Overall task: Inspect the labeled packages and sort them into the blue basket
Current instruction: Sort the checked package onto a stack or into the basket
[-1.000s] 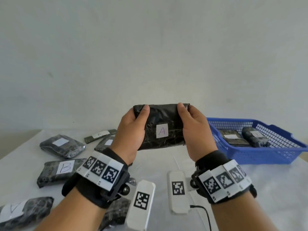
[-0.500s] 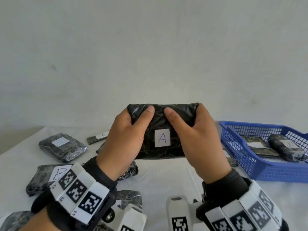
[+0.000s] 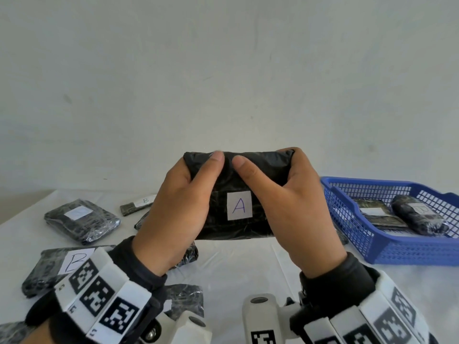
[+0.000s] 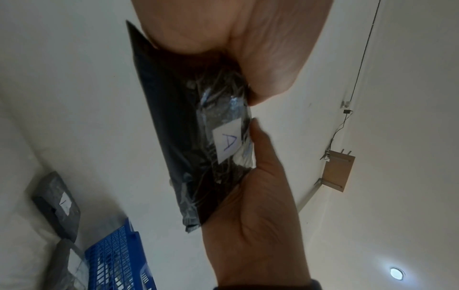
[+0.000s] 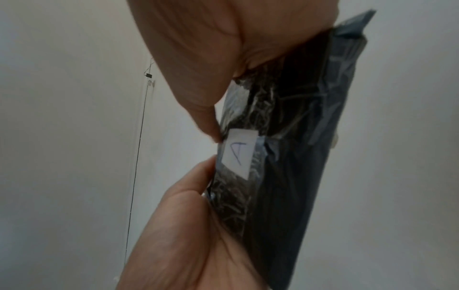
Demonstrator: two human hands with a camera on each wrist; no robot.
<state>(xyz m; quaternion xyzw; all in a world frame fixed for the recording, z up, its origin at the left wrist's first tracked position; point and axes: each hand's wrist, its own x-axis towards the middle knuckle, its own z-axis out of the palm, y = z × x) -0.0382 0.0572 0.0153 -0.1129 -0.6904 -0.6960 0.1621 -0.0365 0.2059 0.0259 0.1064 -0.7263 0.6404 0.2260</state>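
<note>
I hold a black plastic package [image 3: 258, 172] with a white label reading "A" up in front of me, above the table. My left hand [image 3: 193, 187] grips its left end and my right hand [image 3: 283, 187] its right end. Both thumbs lie on the front near the top edge, almost touching. The left wrist view shows the package [image 4: 188, 137] edge-on between my left hand [image 4: 248, 49] and right hand [image 4: 261, 215]. In the right wrist view the package [image 5: 298, 157] is pinched by my right hand [image 5: 223, 49] and left hand [image 5: 186, 225]. The blue basket [image 3: 387, 252] stands to the right.
Two wrapped packages [image 3: 380, 214] [image 3: 419, 214] lie in the basket. On the white table [image 3: 248, 264] to the left lie several more black packages, one labelled "B" [image 3: 49, 266], another [image 3: 82, 219] and a thin one [image 3: 139, 204] behind. A bare wall stands behind the table.
Both hands have brought the package closer to me. The thumbs have slid inward along its top edge until they nearly meet.
</note>
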